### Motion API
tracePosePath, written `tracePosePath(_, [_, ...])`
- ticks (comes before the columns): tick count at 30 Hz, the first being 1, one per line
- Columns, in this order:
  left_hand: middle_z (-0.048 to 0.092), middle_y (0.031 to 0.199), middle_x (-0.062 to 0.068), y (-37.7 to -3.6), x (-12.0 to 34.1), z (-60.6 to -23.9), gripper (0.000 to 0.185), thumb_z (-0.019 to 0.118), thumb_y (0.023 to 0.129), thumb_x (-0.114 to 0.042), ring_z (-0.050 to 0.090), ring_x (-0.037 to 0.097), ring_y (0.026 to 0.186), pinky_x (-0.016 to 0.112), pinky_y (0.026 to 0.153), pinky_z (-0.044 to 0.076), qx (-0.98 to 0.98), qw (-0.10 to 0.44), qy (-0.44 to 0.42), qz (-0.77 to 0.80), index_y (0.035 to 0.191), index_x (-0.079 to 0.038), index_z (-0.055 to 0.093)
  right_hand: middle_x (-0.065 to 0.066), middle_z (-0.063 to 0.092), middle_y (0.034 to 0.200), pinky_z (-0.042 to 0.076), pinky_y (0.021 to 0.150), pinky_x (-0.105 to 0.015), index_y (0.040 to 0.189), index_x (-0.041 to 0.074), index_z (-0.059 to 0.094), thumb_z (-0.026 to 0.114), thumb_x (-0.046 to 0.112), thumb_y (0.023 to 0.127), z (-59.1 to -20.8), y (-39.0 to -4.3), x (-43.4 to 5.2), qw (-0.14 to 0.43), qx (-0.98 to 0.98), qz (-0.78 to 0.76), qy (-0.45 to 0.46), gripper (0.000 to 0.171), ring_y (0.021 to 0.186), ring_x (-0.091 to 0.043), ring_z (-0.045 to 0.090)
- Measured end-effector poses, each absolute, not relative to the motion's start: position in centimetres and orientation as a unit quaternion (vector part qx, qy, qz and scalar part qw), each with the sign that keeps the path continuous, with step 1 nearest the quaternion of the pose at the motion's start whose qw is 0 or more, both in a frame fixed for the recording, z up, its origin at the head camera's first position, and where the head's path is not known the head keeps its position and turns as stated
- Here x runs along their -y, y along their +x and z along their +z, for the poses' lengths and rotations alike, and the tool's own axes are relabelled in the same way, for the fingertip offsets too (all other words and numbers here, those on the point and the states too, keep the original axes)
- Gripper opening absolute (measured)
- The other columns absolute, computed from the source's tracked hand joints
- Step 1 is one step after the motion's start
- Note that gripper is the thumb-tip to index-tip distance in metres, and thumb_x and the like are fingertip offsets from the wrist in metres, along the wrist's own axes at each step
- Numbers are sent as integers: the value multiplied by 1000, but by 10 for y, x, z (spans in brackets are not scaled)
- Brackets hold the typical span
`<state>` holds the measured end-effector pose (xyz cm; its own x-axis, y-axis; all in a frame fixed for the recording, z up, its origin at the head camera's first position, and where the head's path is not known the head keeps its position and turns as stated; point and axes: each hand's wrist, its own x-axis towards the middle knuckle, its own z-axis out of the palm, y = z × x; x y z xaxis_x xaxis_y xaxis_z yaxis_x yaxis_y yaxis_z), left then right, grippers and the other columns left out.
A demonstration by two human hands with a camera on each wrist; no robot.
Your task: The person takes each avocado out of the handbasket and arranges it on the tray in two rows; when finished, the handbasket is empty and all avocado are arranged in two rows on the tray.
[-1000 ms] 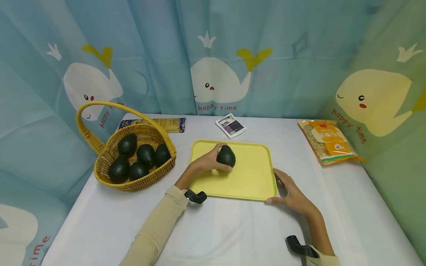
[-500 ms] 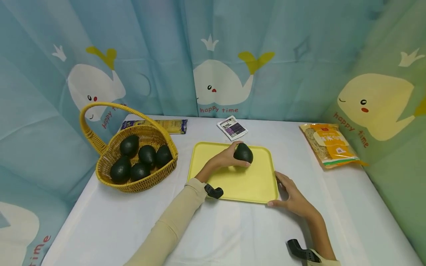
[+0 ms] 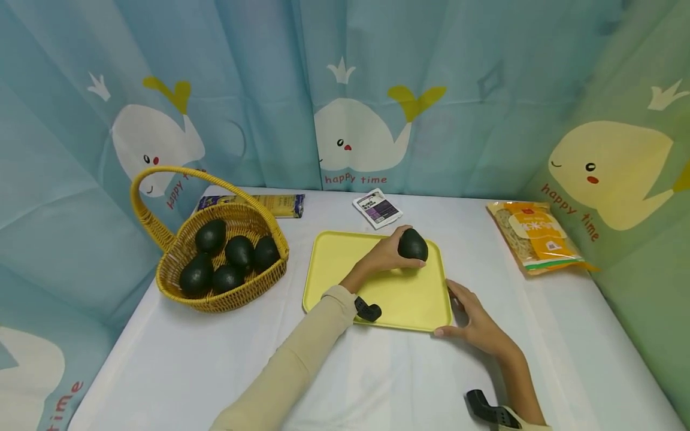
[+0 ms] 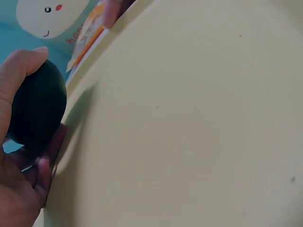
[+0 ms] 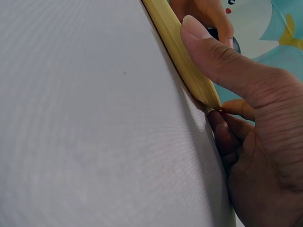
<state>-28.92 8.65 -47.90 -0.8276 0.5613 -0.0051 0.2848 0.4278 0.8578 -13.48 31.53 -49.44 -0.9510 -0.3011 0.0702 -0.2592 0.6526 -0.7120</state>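
Note:
My left hand (image 3: pixel 389 252) grips a dark green avocado (image 3: pixel 414 245) over the right back part of the yellow tray (image 3: pixel 336 263). In the left wrist view the thumb lies on top of the avocado (image 4: pixel 40 104), with fingers beneath it close to the tray surface (image 4: pixel 165 118). My right hand (image 3: pixel 478 323) holds the tray's near right corner, thumb at the front edge and fingers at the right side. From the right wrist, the thumb shows along the tray edge (image 5: pixel 177 52), with curled fingers of the right hand (image 5: pixel 270 109) at the corner.
A yellow wicker basket (image 3: pixel 215 305) with several avocados (image 3: pixel 196 275) stands at left. Behind it lies a long yellow and purple packet (image 3: pixel 286 205). A small white and purple sachet (image 3: pixel 377 208) sits behind the tray, an orange food bag (image 3: pixel 536 236) at back right. A printed curtain (image 3: pixel 259 90) surrounds the table.
My left hand has carried the avocado rightward across the tray, from left of its middle to near the right back corner. The right hand has stayed at the tray corner.

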Motion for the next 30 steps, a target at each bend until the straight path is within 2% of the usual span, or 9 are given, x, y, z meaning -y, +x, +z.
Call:
tracePosePath(7, [54,138,10,-291,-96,-481,98,78,79,-45,58,21,119,34,96,49,-836,151,258,460,156,-22,21,-20,33,151,34,94,-9,154,3,23,88,29,72,-497,-131,-315,29,-908,-388,-155,108,130,-34,36])
tracePosePath(16, [50,143,11,-294,-105,-477,98,77,81,-42,56,24,122,33,95,49,-831,172,287,444,156,-20,18,-17,39,148,39,93,-16,153,3,25,88,29,71,-495,-131,-314,21,-911,-382,-157,107,125,-26,39])
tracePosePath(19, [48,144,12,-296,-108,-476,97,77,80,-44,54,25,124,35,96,49,-844,171,293,415,156,-24,21,-17,39,148,40,93,-18,153,3,25,88,29,71,-494,-131,-314,21,-910,-383,-158,107,125,-28,39])
tracePosePath(22, [50,142,10,-296,-111,-475,90,76,81,-46,55,22,123,35,96,48,-856,164,294,393,154,-23,29,-18,37,149,39,94,-17,154,3,25,88,30,71,-493,-131,-314,21,-910,-384,-157,108,127,-31,39])
tracePosePath(26, [58,133,7,-295,-113,-475,80,74,82,-49,59,17,115,33,93,48,-866,150,287,380,147,-17,42,-18,37,150,40,94,-17,154,3,25,88,31,71,-492,-132,-315,22,-910,-383,-154,108,128,-31,38])
tracePosePath(30, [62,118,3,-294,-114,-474,80,71,81,-55,59,11,100,28,84,47,-870,149,275,383,146,-17,43,-18,37,149,42,94,-21,153,4,25,88,30,71,-493,-134,-316,23,-909,-384,-159,107,127,-30,39])
